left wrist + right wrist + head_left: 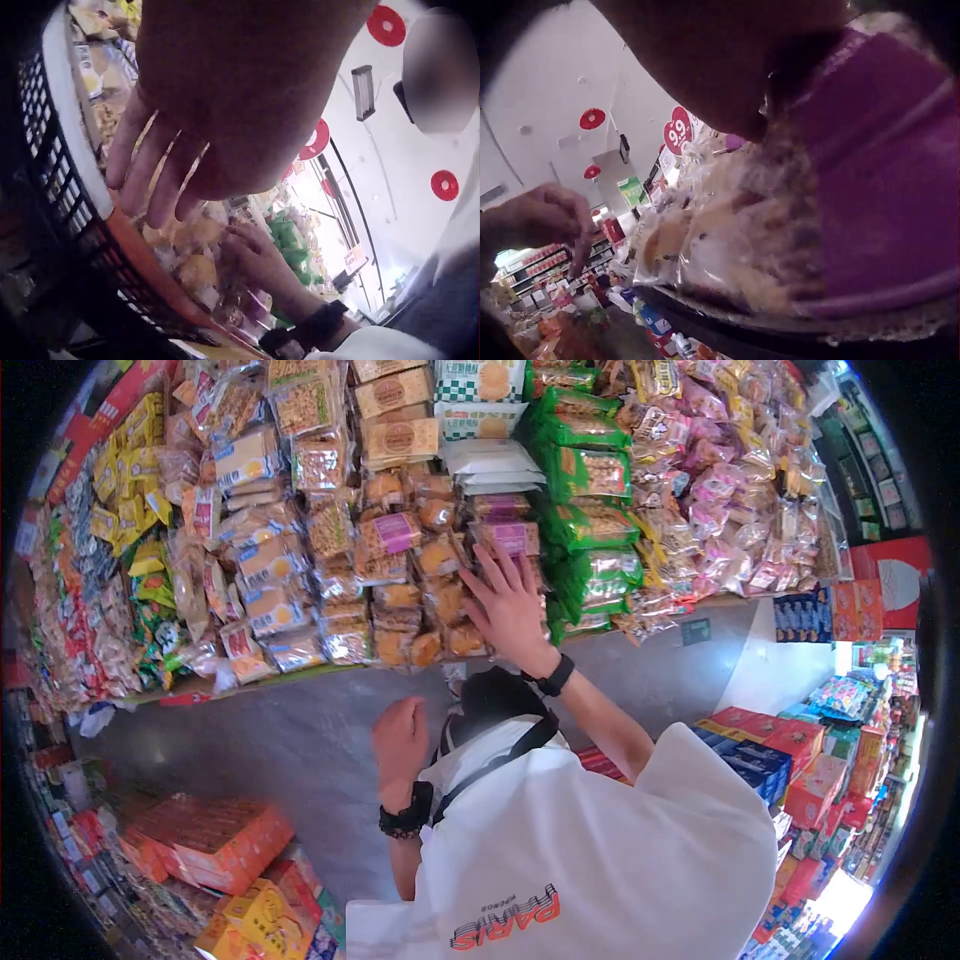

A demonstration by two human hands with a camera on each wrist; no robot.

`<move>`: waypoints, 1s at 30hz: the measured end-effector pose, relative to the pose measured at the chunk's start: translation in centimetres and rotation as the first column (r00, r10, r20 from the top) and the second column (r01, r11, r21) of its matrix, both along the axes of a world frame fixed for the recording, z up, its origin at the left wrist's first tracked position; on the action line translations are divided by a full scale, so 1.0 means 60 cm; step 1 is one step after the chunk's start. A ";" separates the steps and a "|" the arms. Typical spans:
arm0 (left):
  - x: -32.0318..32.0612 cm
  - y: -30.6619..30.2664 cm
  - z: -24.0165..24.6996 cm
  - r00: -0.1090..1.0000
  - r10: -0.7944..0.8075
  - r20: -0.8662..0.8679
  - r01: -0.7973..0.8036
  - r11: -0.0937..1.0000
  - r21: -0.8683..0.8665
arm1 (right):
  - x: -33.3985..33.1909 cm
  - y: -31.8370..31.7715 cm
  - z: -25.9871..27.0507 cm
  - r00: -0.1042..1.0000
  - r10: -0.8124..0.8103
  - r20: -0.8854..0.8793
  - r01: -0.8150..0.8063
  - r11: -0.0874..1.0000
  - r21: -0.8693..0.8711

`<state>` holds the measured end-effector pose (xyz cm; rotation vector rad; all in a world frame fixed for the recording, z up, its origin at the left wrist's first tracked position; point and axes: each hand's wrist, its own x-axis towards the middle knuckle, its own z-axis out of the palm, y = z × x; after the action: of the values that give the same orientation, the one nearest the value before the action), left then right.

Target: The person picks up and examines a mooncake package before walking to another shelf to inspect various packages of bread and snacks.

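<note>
Shop aisle; snack display [150,259] with black lattice front, stocked in columns. Purple-labelled pack [520,536] sits mid-display, under the fingertips of the right hand [512,615]: fingers spread apart, laid over it, not clamped. Left hand [402,730] hangs off the front edge, fingers loosely straight, holding nothing. Risk: film looks slick, touch is flat, so the pack could slide; a sideways shove could disturb the green-wrapped packs [610,570] alongside, or push round-pastry packs [400,598] over the edge. Count: hands 2; purple labels at least 3; green packs at least 5; black wristbands [412,810] 2; heart-shaped 9.9 sign [679,133] 1 readable. Pastry packs overlap, can't count.
</note>
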<state>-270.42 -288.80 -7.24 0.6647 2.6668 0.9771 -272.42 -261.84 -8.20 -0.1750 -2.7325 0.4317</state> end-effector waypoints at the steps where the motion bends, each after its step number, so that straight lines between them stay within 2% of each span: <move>1: -0.024 0.002 0.007 1.000 -0.016 -0.016 0.016 1.000 0.006 | -0.005 0.001 -0.008 1.000 -0.024 -0.004 0.024 0.999 0.033; 7: -0.133 0.011 0.023 0.994 -0.087 -0.061 0.084 0.996 -0.042 | -0.009 0.008 -0.022 0.997 -0.068 0.047 0.066 0.997 0.051; 11: -0.194 0.043 0.034 0.976 -0.113 -0.185 0.108 0.993 -0.038 | -0.008 0.002 -0.007 0.994 -0.081 0.075 0.081 0.997 -0.004; 13: -0.233 0.065 0.046 0.946 -0.132 -0.296 0.140 0.990 0.007 | -0.015 -0.001 0.010 0.995 -0.076 0.061 0.078 0.996 -0.036; 19: -0.352 0.160 0.061 0.780 -0.317 -0.540 0.295 0.947 -0.131 | -0.044 -0.028 0.057 0.981 -0.190 -0.035 0.180 0.967 -0.180; 22: -0.377 0.181 0.048 0.753 -0.411 -0.515 0.304 0.910 -0.282 | -0.064 -0.051 0.065 0.972 -0.219 -0.088 0.193 0.951 -0.242; 25: -0.391 0.189 0.074 0.787 -0.519 -0.335 0.396 0.840 -0.371 | -0.071 -0.082 0.077 0.959 -0.262 -0.112 0.222 0.933 -0.283; 28: -0.400 0.172 0.096 0.717 -0.537 -0.445 0.484 0.843 -0.236 | -0.065 -0.107 0.087 0.934 -0.326 -0.147 0.265 0.906 -0.331; 30: -0.390 0.148 0.109 0.729 -0.537 -0.425 0.547 0.830 -0.110 | -0.052 -0.119 0.091 0.906 -0.398 -0.146 0.319 0.867 -0.384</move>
<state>-293.85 -279.95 -0.68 1.7383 2.5224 0.7452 -275.53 -268.99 -2.75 -0.6803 -2.3095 0.7751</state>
